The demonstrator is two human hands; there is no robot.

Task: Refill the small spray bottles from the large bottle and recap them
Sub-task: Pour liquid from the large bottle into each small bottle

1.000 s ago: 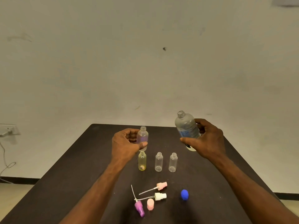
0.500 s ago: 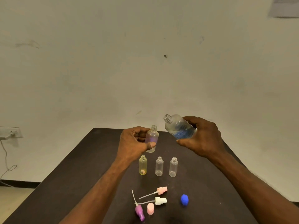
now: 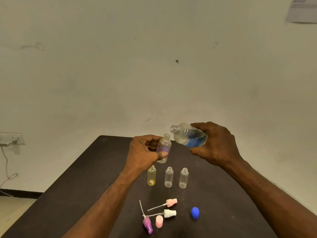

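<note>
A person's left hand (image 3: 144, 152) holds a small uncapped spray bottle (image 3: 163, 148) upright above a dark worktop (image 3: 68, 194), the grip clamped on it with the thumb across the front and the fingers curled behind. The right hand (image 3: 216, 146) has its grip wrapped round a large clear bottle (image 3: 188, 136) with a blue label, tipped on its side so that its open neck points left, just above and beside the small bottle's mouth; the two mouths are near but apart. Liquid lies low in the large bottle. Below the hands, three more small bottles stand uncapped in a row on the worktop: a yellow bottle (image 3: 151, 176) on the left, then a clear bottle (image 3: 169, 176) and a second clear bottle (image 3: 183, 177). Nearer the camera lie a pink sprayer (image 3: 171, 202) and a white sprayer (image 3: 169, 213) with their tubes pointing left, a purple sprayer (image 3: 148, 225), a pink cap (image 3: 159, 221) and, off to the right, a blue cap (image 3: 195, 212).
</note>
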